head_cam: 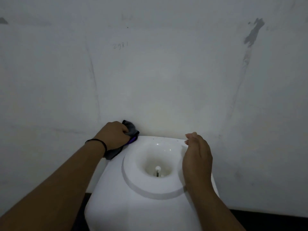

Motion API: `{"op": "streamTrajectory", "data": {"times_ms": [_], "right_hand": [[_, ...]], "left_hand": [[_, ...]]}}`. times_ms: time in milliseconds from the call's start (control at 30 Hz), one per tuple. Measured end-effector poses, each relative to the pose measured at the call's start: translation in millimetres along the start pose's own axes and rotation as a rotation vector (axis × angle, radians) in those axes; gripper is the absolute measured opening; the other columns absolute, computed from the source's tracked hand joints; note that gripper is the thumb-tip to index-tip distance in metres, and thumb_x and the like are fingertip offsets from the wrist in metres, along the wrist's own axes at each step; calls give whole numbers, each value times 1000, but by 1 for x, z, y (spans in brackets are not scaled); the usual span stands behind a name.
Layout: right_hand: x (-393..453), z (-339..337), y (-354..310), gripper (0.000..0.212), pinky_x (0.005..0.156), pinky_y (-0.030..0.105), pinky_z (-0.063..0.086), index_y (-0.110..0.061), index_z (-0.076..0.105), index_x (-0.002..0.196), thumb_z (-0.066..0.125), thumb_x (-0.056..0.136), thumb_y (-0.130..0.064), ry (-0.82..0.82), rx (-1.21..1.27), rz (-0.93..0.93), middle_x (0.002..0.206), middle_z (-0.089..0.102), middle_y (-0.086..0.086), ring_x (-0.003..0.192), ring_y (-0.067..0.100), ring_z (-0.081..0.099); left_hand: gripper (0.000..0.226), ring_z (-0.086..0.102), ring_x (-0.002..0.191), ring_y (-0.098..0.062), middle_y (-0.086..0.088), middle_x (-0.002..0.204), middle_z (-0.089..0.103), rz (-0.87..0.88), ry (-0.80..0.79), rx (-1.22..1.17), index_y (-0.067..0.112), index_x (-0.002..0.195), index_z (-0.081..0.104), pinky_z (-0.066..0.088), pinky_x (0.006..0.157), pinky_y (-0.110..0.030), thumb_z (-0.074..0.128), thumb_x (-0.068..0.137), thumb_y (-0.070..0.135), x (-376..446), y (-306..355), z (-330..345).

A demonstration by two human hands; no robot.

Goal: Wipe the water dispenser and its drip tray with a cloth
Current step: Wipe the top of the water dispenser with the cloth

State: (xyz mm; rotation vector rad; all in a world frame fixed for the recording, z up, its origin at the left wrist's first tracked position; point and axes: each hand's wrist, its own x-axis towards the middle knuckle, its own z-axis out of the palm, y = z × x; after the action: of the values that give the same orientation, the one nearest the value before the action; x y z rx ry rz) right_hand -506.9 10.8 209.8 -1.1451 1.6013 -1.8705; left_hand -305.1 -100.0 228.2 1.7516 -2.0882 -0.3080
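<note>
The left hand (115,135) clenches a dark cloth (131,130) against the far left corner of the white water dispenser (133,205) top. The right hand (196,157) hovers relaxed, fingers straight, over its right rim.

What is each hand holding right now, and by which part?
The left hand grips the bunched middle of a dark cloth at the dispenser's back left corner. The right hand holds nothing.
</note>
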Motion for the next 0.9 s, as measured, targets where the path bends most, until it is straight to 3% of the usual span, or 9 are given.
{"op": "streamTrajectory", "data": {"times_ms": [100,200,300,367,467,600,733,900], "right_hand": [[-1,0,0,25,77,18,32,-22,58,88,35,98,-21,-14,-8,-5,86,54,-17,90,10,51],[0,-1,1,25,77,18,32,-21,59,91,35,98,-20,-24,-9,-10,87,55,-15,91,10,51],[0,0,2,25,73,13,33,-21,59,90,36,98,-19,-18,-6,-18,85,54,-16,89,9,51],[0,1,2,24,77,18,33,-21,60,91,36,98,-19,-13,-9,-18,85,54,-17,91,11,52],[0,1,3,24,82,21,32,-21,59,91,37,98,-19,-16,-6,-19,85,53,-19,93,12,52],[0,2,5,28,84,23,33,-19,62,95,36,97,-27,-11,-2,-37,86,53,-18,93,11,52],[-1,2,4,39,87,23,34,-23,61,92,28,84,-41,21,46,-29,88,57,-15,93,9,52],[1,-2,4,38,87,23,32,-27,58,94,26,79,-42,88,118,47,94,57,-13,100,11,50]], "left_hand": [[28,46,55,-8,-4,60,56,27,73,-66,-4,76,66,37,50,-8,55,89,19,-3,8,14],[23,60,73,-16,-8,81,69,6,59,-149,7,87,73,40,58,-9,58,88,24,-11,5,10],[25,64,83,-23,-12,89,71,-21,51,-141,6,88,74,49,69,-23,59,87,27,-12,5,8],[28,61,74,-24,-17,79,68,-30,59,-104,0,81,71,45,63,-24,57,86,24,-8,12,12],[28,54,66,-18,-7,66,60,-50,40,-81,0,81,70,37,54,-18,56,87,23,-2,19,16],[32,55,75,-16,-10,93,68,-43,-56,-118,2,97,71,38,61,-15,53,91,29,2,40,14],[35,58,98,-24,-9,108,66,96,-113,56,7,103,69,41,78,-27,47,94,33,8,79,21],[30,60,92,-27,-12,94,65,217,-136,113,9,80,64,38,69,-26,49,93,31,10,110,37]]}}
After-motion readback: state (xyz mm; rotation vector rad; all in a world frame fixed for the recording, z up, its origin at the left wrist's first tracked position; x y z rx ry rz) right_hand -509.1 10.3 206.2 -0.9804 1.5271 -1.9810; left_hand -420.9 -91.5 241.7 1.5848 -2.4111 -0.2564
